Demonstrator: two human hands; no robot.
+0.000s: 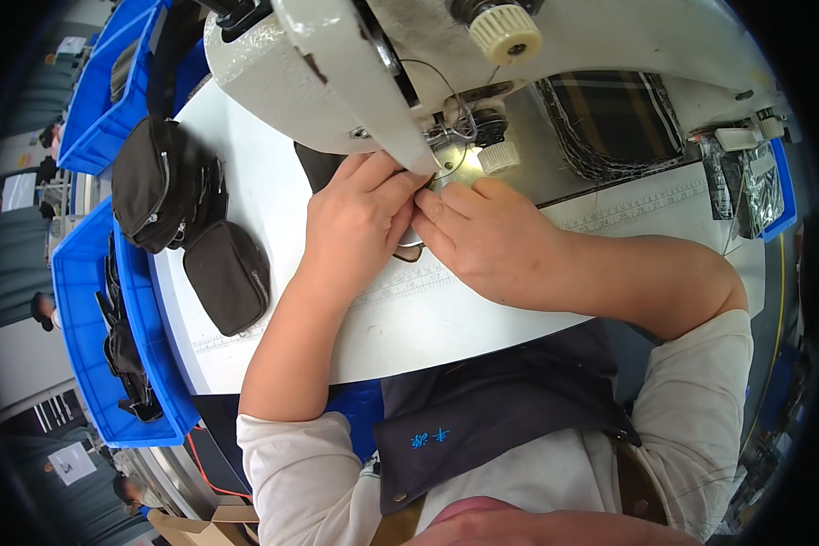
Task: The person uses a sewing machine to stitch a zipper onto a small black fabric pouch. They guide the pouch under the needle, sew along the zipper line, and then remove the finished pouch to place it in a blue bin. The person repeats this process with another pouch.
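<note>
Both hands work close together at the needle area of a white sewing machine (337, 73), beside its small lit lamp spot. My left hand (359, 214) has its fingers pressed together at a dark fabric piece (314, 166), part of which shows behind the hand. My right hand (482, 237) meets it from the right, fingers bent and pinching the same dark work. Beneath the hands a small brown-edged bit (409, 255) pokes out. The fingers and the machine head hide most of the piece, and the needle tip cannot be made out.
Dark zippered pouches (227, 278) lie on the white table (428, 318) at left. Blue bins (96, 364) stand beyond the left edge. Stacked dark fabric panels (610, 123) lie right of the needle. A blue tray (783, 196) with plastic-wrapped items sits far right.
</note>
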